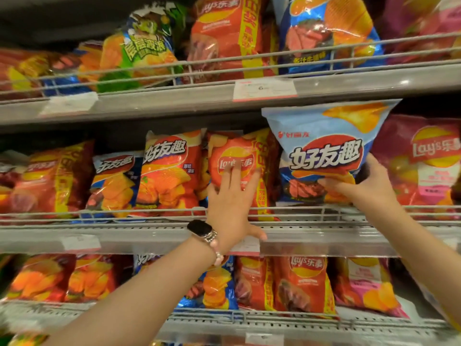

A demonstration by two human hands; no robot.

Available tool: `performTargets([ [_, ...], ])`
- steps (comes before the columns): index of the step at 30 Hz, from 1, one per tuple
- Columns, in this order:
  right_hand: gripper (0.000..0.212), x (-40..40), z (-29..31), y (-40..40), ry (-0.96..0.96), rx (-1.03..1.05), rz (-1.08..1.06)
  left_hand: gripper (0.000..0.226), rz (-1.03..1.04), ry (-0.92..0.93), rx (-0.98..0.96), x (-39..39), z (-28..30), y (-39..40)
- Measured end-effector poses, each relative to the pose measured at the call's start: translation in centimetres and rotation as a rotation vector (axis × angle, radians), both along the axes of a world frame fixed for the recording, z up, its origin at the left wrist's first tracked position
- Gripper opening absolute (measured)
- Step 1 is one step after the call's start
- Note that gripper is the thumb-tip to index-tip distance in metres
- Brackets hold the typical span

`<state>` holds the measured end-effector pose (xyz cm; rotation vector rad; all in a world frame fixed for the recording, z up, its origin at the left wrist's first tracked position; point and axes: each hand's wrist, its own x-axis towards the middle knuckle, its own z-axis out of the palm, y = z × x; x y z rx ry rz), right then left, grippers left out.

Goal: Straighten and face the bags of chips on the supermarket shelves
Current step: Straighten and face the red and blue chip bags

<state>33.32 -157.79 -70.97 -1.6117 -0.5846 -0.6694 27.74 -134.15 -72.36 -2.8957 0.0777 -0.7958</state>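
On the middle shelf (pixel 149 236) stand several chip bags behind a wire rail. My left hand (pixel 232 203) presses straight fingers flat against a red-orange Lay's bag (pixel 234 151) in the middle of the row. My right hand (pixel 366 186) grips the lower right edge of a light blue chip bag (pixel 326 143), thumb across its front; the bag is lifted and tilted, its top reaching the shelf edge above. A red bag with white characters (pixel 172 171) stands left of the Lay's bag.
A dark pink Lay's bag (pixel 424 158) stands at the right of the blue one. The upper shelf (pixel 174 96) and lower shelf (pixel 224 320) hold more bags behind wire rails. Price labels (pixel 264 89) sit on the shelf edges.
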Motion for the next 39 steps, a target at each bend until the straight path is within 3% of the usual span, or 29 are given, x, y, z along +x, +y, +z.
performTargets([
  [5,0.062,-3.0,0.8,2.7,-0.181,0.025,-0.046,0.131,-0.076,-0.044,-0.061,-0.8,-0.4,1.0],
  [11,0.063,-6.2,0.6,6.0,-0.317,-0.013,-0.139,0.107,-0.066,-0.437,-0.290,-3.7,0.1,10.5],
  [15,0.051,-8.3,1.0,8.0,-0.352,-0.021,-0.235,0.122,0.014,-0.345,-0.430,-3.5,1.0,16.4],
  [20,0.042,-9.5,0.5,9.6,-0.476,-0.006,-0.419,0.134,-0.165,-0.106,-0.733,-1.5,1.2,18.6],
  [24,0.044,-10.2,1.1,11.5,-0.521,-0.017,-0.424,0.128,-0.331,-0.101,-0.866,-0.1,0.5,19.0],
  [32,0.070,-11.1,1.9,12.6,-0.485,-0.026,-0.389,0.118,-0.451,-0.320,-0.904,-0.8,-0.1,18.7],
  [39,0.056,-12.5,3.1,13.6,-0.419,-0.014,-0.302,0.117,-0.390,-0.416,-0.663,-3.4,2.1,20.6],
])
